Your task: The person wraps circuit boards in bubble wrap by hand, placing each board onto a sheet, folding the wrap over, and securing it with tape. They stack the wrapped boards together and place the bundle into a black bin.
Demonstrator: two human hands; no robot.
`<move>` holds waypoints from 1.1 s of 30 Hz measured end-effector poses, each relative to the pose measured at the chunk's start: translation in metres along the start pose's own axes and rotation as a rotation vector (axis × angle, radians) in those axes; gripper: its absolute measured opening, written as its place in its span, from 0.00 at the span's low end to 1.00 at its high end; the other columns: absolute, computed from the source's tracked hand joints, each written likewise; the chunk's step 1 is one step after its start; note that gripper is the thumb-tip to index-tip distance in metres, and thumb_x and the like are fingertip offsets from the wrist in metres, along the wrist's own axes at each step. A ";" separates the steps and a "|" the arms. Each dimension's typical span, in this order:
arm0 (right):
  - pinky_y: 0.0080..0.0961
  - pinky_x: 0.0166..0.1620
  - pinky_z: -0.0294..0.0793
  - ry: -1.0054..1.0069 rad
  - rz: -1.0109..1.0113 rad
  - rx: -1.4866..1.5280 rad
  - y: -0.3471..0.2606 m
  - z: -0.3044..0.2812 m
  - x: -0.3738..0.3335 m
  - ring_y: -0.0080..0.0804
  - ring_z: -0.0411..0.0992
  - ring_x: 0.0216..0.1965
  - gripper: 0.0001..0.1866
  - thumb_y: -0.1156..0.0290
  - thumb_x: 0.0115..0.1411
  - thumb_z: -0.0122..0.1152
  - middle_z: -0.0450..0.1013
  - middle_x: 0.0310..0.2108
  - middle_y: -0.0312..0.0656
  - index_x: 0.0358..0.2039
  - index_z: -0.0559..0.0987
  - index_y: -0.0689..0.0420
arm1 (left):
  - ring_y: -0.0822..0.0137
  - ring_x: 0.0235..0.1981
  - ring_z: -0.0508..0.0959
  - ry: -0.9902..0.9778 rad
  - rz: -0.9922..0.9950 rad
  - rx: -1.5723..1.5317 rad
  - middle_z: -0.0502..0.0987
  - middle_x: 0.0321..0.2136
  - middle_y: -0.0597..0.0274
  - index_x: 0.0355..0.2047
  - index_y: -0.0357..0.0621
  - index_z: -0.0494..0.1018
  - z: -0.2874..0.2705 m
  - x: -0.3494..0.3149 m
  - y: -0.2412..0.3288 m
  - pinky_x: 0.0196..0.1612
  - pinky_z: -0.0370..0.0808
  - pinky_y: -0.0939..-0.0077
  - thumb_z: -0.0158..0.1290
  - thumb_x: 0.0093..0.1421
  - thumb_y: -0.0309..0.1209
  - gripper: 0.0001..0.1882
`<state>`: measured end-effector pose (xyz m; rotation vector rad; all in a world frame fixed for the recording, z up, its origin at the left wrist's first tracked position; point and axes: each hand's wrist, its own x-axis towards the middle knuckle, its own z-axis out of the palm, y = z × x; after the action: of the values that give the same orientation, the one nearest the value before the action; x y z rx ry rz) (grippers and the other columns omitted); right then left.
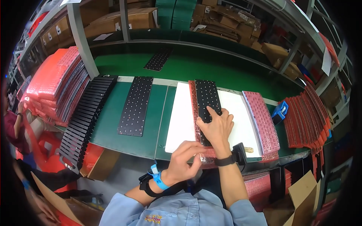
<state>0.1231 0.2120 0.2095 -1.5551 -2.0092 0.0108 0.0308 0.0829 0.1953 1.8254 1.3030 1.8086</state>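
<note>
A black panel (207,93) dotted with small light spots lies lengthwise in front of me, on pink bubble wrap (193,98) that shows along its left edge. My right hand (217,128) rests on the panel from above, its thumb and fingers spread over the surface. At the panel's near end, my left hand (183,161) has its fingers closed on the near end of the bubble wrap, its thumb below. The exact grip is partly hidden. Under the wrap is a white sheet (177,124). Another dotted black panel (136,107) lies to the left on the green bench.
A black slotted rack (88,116) stands left, beside stacked pink-wrapped packs (56,86). Right of the white sheet are a bubble-wrapped stack (261,126), a blue dispenser (279,112) and more pink packs (304,118). A third dotted panel (158,59) lies at the back. Another person's arm (18,120) shows far left.
</note>
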 end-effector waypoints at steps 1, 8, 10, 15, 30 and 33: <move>0.45 0.52 0.65 -0.032 0.003 -0.004 -0.002 0.002 0.000 0.53 0.63 0.50 0.30 0.50 0.44 0.67 0.67 0.50 0.58 0.49 0.82 0.46 | 0.56 0.36 0.79 0.002 0.002 0.001 0.79 0.36 0.52 0.32 0.35 0.78 -0.001 -0.001 0.000 0.39 0.76 0.68 0.50 0.48 0.17 0.11; 0.44 0.50 0.64 -0.101 0.003 -0.009 -0.005 0.013 -0.001 0.52 0.63 0.49 0.30 0.49 0.43 0.67 0.67 0.50 0.57 0.49 0.82 0.46 | 0.55 0.35 0.79 0.034 -0.002 0.080 0.78 0.34 0.51 0.31 0.34 0.78 -0.001 0.007 -0.004 0.40 0.76 0.68 0.51 0.48 0.17 0.10; 0.44 0.50 0.64 -0.091 -0.018 -0.017 -0.002 0.017 0.002 0.51 0.63 0.48 0.30 0.49 0.43 0.66 0.67 0.50 0.57 0.49 0.82 0.46 | 0.54 0.38 0.78 0.021 -0.027 0.085 0.78 0.36 0.51 0.33 0.35 0.78 0.003 0.009 -0.006 0.42 0.75 0.67 0.52 0.48 0.17 0.11; 0.46 0.54 0.63 -0.211 -0.022 -0.070 0.000 0.011 0.012 0.57 0.61 0.54 0.30 0.47 0.50 0.62 0.65 0.54 0.60 0.54 0.79 0.45 | 0.52 0.48 0.74 0.016 -0.118 0.150 0.76 0.42 0.49 0.41 0.37 0.76 0.016 0.022 -0.002 0.50 0.72 0.63 0.53 0.50 0.19 0.16; 0.30 0.52 0.72 -1.019 -0.430 0.079 0.036 0.084 0.266 0.37 0.75 0.46 0.30 0.62 0.46 0.75 0.78 0.44 0.47 0.48 0.79 0.62 | 0.54 0.59 0.67 -0.480 0.010 0.583 0.72 0.54 0.59 0.50 0.47 0.75 0.040 0.012 -0.011 0.62 0.62 0.55 0.54 0.58 0.29 0.18; 0.29 0.46 0.74 -0.967 -0.566 0.224 0.023 0.051 0.279 0.37 0.77 0.40 0.24 0.65 0.43 0.77 0.80 0.38 0.45 0.41 0.82 0.61 | 0.54 0.59 0.67 -0.492 0.004 0.577 0.73 0.53 0.59 0.50 0.46 0.75 0.038 0.007 -0.009 0.63 0.62 0.56 0.54 0.57 0.29 0.18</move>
<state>0.0807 0.4835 0.2826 -0.8236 -2.9762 0.8724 0.0599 0.1078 0.1865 2.3466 1.7033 0.9174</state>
